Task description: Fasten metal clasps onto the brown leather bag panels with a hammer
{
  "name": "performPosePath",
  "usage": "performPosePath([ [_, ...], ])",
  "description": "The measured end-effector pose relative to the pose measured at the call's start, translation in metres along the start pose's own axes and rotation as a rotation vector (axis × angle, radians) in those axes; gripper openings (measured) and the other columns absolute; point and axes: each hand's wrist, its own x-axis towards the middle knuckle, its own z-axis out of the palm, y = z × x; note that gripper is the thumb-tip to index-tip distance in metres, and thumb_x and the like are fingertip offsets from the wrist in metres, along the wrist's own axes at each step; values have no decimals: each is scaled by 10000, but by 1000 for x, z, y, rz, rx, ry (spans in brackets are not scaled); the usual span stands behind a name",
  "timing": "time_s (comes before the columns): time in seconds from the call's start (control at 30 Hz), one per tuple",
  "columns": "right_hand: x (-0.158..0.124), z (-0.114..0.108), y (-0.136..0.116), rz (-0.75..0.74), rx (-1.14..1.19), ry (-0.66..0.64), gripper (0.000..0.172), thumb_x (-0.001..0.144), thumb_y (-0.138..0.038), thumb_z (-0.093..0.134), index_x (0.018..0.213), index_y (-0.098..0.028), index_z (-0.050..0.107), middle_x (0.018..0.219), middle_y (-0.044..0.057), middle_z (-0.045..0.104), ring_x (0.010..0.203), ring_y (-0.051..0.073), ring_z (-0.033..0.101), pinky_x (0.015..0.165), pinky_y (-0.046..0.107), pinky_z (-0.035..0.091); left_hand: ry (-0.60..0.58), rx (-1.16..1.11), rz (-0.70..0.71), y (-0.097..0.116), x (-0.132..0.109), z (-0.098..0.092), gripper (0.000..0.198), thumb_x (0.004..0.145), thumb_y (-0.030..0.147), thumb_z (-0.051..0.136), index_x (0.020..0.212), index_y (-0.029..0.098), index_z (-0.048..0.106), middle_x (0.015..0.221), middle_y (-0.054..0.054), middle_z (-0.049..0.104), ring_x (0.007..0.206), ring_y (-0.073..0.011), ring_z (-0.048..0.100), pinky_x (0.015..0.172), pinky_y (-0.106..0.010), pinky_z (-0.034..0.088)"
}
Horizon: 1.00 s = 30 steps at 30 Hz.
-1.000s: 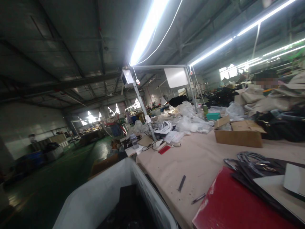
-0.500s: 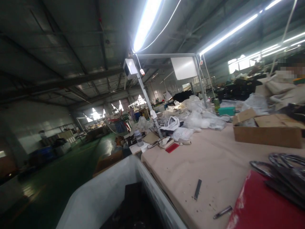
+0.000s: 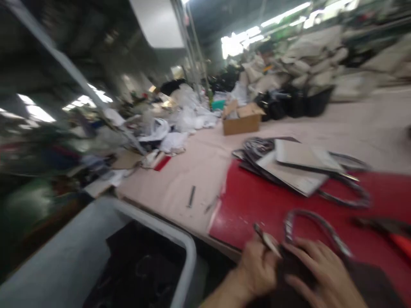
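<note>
Material [image 3: 369, 280], dark, lies at the near edge of the red mat [image 3: 248, 205] beneath the right hand [image 3: 329, 276], whose grip is unclear, while the left hand [image 3: 258, 265] grips a small blurred object [image 3: 271, 245].

I get motion blur throughout; strip lights [image 3: 285, 15] glare above the cardboard box [image 3: 241, 126], dimness far left of it.

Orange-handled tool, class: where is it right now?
The orange-handled tool lies at the right edge of the head view, on the red board, above and to the right of the right hand.
</note>
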Motion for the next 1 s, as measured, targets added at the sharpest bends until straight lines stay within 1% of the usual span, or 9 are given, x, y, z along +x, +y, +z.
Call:
performPosePath([
  [0.07,-23,-20,-9,102,-9,-90,500,761,-435,779,1223,-294,651,1190,116,600,1113,329,535,1002,567,433,-7,13,80,-18,0,5,354,890,521,544,1014,219,680,1042,-172,669,1048,-310,626,995,-525,488],
  [0.13,-25,-28,-16,197,5,-164,540,731,-405,814,1229,-274,649,1230,98,578,1160,312,496,1106,568,319,18,71,175,-31,1,8,259,919,401,535,1021,202,666,1050,-149,685,1038,-283,635,980,-471,500],
  [0.23,-19,-33,-24,257,30,-184,625,659,-429,868,1220,-277,640,1217,66,571,1150,282,479,1143,540,239,67,124,223,-35,-4,8,188,916,339,553,994,218,674,1013,-106,711,980,-263,664,899,-407,537],
  [0.33,-25,-34,-28,236,58,-180,661,627,-534,872,1195,-294,635,1180,36,577,1115,259,486,1100,509,281,101,253,287,-45,-14,0,193,918,361,548,1015,264,684,996,-59,728,940,-266,686,831,-406,563],
  [0.5,-32,-20,-22,140,32,-172,643,729,-657,757,1233,-285,614,1210,44,571,1120,249,473,1096,495,288,105,427,422,-80,-9,-21,204,920,394,520,1041,346,676,945,-2,730,860,-255,692,710,-399,581],
  [0.63,-29,-29,-28,169,29,-174,620,684,-569,831,1198,-278,644,1167,44,585,1105,254,477,1126,529,240,90,486,331,-52,-13,-17,263,946,421,487,1072,266,659,1013,-37,725,936,-264,691,792,-419,581],
  [0.73,-28,-36,-29,241,2,-146,605,668,-508,860,1192,-282,659,1128,53,585,1113,273,468,1144,571,181,48,395,354,-31,-9,-3,262,961,378,486,1019,182,650,964,-72,719,910,-229,688,807,-365,573],
  [0.83,-23,-34,-28,259,-27,-150,585,680,-475,860,1198,-286,663,1140,61,584,1137,290,458,1155,587,146,15,290,346,-30,-1,-1,223,973,325,491,1021,167,640,1009,-87,702,956,-204,673,853,-337,555],
  [1.0,-16,-32,-32,260,-99,-192,594,676,-499,866,1203,-300,679,1156,74,590,1140,317,463,1138,626,166,51,207,330,-35,-3,-5,189,968,304,534,1025,164,647,1006,-92,701,971,-202,667,881,-335,541],
])
